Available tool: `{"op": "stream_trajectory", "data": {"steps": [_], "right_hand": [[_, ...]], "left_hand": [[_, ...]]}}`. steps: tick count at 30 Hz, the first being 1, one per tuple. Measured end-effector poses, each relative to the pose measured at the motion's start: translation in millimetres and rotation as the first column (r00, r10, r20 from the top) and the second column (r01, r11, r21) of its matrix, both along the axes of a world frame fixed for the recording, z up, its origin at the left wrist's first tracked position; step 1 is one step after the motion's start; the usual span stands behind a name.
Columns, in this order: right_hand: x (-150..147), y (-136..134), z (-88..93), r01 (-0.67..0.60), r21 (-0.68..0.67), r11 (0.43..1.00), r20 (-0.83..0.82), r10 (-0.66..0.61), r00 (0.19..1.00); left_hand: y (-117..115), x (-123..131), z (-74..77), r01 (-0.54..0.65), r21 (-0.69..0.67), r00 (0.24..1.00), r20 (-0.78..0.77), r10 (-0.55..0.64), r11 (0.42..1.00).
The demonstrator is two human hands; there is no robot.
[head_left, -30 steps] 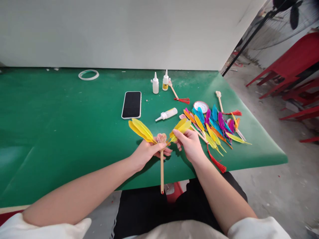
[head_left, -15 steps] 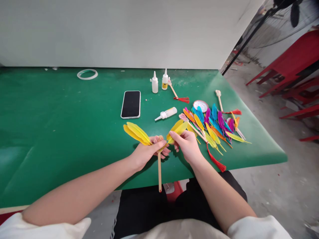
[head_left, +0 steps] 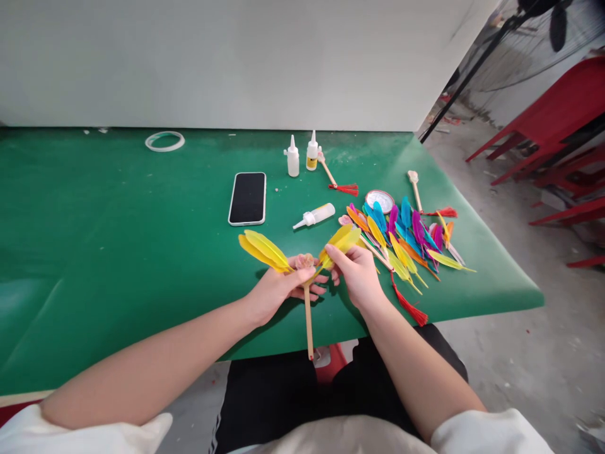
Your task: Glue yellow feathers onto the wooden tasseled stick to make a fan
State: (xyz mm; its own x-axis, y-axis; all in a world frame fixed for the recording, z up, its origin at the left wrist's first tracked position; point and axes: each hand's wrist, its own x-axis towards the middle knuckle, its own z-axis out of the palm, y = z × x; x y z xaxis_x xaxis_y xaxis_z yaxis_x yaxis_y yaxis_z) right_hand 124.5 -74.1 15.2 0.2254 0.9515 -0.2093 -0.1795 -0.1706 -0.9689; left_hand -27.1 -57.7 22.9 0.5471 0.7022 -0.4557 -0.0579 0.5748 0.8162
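Note:
My left hand (head_left: 278,289) grips the top of a wooden stick (head_left: 309,321), its thumb lying across the front. A pinkish, shell-like head (head_left: 304,260) tops the stick, partly hidden by my fingers. Yellow feathers (head_left: 265,250) fan out to the left from that head. On the right, my right hand (head_left: 355,274) pinches more yellow feathers (head_left: 341,243) between thumb and fingers, close beside the head. Whether their quills are fixed to it is hidden by my fingers. The stick's lower end hangs over the table's front edge.
Loose coloured feathers (head_left: 406,236) lie to the right, with a tasselled stick (head_left: 377,251) and a round white dish (head_left: 379,201). A glue bottle (head_left: 317,215) lies flat; two others (head_left: 293,157) stand behind. A phone (head_left: 247,198) and white ring (head_left: 165,141) rest on the green table (head_left: 118,239).
The stick's lower end has swung slightly to the right. Both feather groups have shifted a little to the right with my hands, which keep their holds.

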Motion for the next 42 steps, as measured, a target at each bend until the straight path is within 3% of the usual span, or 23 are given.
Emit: {"op": "stream_trajectory", "data": {"steps": [4, 12, 27, 36, 40, 42], "right_hand": [[0.2, 0.1, 0.6, -0.004, -0.013, 1.0, -0.044, 0.003, 0.999], [-0.3, -2.9, 1.3, -0.239, -0.07, 0.968, -0.001, 0.24, 0.971], [-1.9, -3.5, 2.8, -0.251, -0.058, 0.966, 0.031, 0.253, 0.967], [0.3, -3.0, 7.5, -0.345, 0.002, 0.939, -0.119, 0.343, 0.932], [-2.2, -2.3, 4.6, -0.296, -0.004, 0.955, -0.162, 0.291, 0.943], [-1.4, -1.3, 3.0, -0.244, -0.009, 0.97, -0.15, 0.24, 0.959]], "left_hand": [[-1.9, 0.4, -0.3, 0.017, 0.025, 1.0, -0.007, -0.017, 1.0], [-1.9, 0.3, 2.4, -0.03, 0.092, 1.0, 0.003, 0.03, 0.995], [-1.1, -0.1, 1.5, -0.041, 0.116, 0.999, 0.018, 0.04, 0.992], [-1.3, -0.4, 4.8, -0.031, 0.143, 0.999, 0.04, 0.026, 0.989], [2.5, -2.1, 3.1, -0.003, 0.136, 0.999, 0.033, -0.001, 0.991], [6.4, -4.6, 2.4, -0.04, 0.171, 0.999, -0.001, 0.041, 0.984]]}}
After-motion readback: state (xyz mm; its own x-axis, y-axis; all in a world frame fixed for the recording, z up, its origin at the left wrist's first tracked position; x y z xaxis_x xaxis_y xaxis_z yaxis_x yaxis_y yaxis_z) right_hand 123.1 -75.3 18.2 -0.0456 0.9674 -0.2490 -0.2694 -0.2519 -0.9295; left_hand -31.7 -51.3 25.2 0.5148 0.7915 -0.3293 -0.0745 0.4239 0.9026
